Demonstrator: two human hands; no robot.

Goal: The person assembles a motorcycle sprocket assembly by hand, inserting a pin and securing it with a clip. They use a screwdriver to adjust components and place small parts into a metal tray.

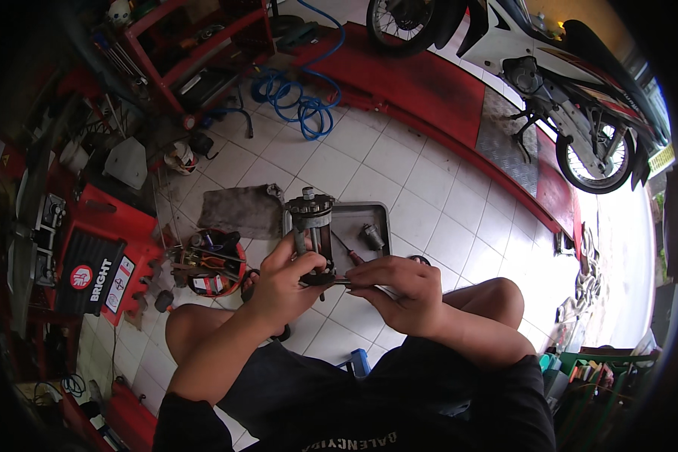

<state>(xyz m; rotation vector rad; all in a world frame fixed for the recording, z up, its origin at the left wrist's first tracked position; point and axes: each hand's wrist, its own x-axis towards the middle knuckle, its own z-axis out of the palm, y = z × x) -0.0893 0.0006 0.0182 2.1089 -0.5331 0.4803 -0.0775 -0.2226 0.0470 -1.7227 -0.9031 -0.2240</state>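
My left hand (288,286) is closed around the lower part of an upright metal assembly (309,218). The assembly has a round, notched top with a nut on it and long metal posts below. From the right, my right hand (399,292) pinches a thin metal piece (343,282) against the assembly's lower end. Fingers hide most of that piece, so its kind is unclear. Behind the hands a grey metal tray (386,215) lies on the floor. In it are a dark cylindrical part (371,236) and a screwdriver (355,257) with a reddish handle.
A grey cloth (239,212) lies left of the tray, near a red bowl (239,280) of tools. Blue hose (309,113) coils farther back. A motorcycle (550,98) stands on a red lift (414,94). A red machine (102,256) stands at left, and a blue stool (360,363) between my legs.
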